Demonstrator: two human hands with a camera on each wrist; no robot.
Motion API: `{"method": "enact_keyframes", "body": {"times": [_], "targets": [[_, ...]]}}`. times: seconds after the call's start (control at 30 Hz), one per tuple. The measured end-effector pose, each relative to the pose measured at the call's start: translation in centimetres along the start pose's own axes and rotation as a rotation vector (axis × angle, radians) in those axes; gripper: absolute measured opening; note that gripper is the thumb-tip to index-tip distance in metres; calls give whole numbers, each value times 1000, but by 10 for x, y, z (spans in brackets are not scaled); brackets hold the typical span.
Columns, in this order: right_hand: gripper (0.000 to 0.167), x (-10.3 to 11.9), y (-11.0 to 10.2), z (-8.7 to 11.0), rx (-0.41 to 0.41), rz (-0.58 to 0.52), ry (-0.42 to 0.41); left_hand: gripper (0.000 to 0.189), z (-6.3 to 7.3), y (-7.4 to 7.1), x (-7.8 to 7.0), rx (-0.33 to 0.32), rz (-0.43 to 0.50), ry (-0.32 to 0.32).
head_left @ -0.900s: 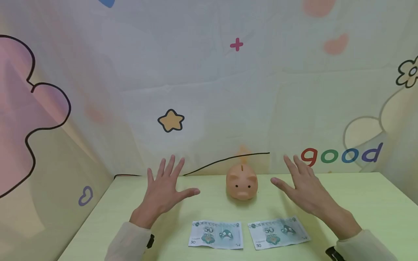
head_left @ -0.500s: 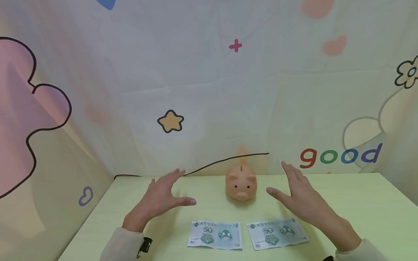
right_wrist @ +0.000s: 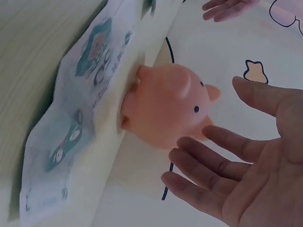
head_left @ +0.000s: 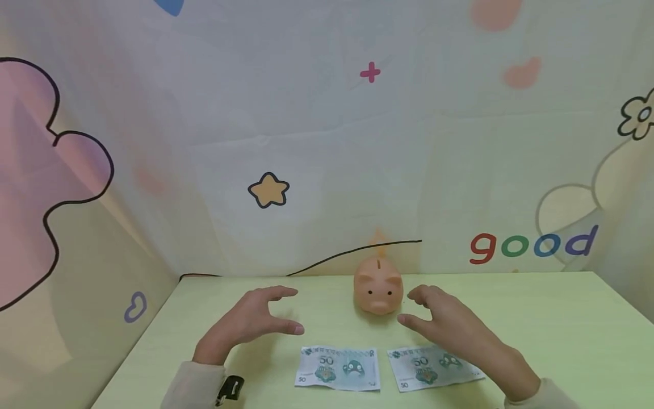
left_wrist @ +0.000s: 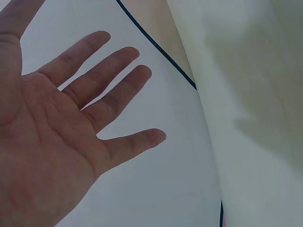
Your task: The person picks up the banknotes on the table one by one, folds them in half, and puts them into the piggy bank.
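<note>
An orange piggy bank [head_left: 378, 292] with a slot in its top stands toward the back of the table, facing me. My right hand [head_left: 452, 321] hovers just right of it, fingers gently bent and apart from the thumb, holding nothing. In the right wrist view, those fingers [right_wrist: 199, 189] overlap the pig's side; contact cannot be made out. Farther off on the left, my left hand [head_left: 245, 318] hangs in the air with spread fingers and nothing in its grasp. Two play banknotes marked 50 lie flat in front: the left note [head_left: 337, 369] and the right note [head_left: 416, 372], partly covered by my right hand.
The pale yellow-green table [head_left: 552, 341] backs onto a printed cloth [head_left: 327, 170] with hearts, a star and the word "good". More cloth hangs at both sides. A black strap [head_left: 231, 389] sits at the left wrist.
Both hands have lowered from a raised, spread pose. My right hand has moved left, closer to the piggy bank. Fingers on both hands bend more. The pig and notes stay put.
</note>
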State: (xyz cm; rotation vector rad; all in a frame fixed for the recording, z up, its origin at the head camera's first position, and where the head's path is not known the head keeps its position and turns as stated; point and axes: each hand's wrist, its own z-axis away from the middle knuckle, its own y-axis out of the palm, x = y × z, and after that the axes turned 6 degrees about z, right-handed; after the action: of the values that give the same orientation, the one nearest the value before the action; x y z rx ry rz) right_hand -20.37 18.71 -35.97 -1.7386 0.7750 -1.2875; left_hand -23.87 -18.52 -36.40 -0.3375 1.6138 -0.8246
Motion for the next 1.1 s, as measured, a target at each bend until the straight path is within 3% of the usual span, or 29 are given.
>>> {"method": "enact_keyframes", "body": {"times": [0.23,0.37,0.63,0.93,1.1], "targets": [[27,9,14,-3,74,-76,-56,72,1,11,10,56,46,42],[29,14,23,-4,92,-103,-81,72,-1,21,10,101,65,68],[30,19,42,-6,78,-103,-168,63,-3,31,10,140,59,42],[32,20,52,-12,132,-60,-231,56,-4,33,13,198,37,16],[36,22,53,-17,180,-38,-210,55,-6,33,15,207,5,35]]}}
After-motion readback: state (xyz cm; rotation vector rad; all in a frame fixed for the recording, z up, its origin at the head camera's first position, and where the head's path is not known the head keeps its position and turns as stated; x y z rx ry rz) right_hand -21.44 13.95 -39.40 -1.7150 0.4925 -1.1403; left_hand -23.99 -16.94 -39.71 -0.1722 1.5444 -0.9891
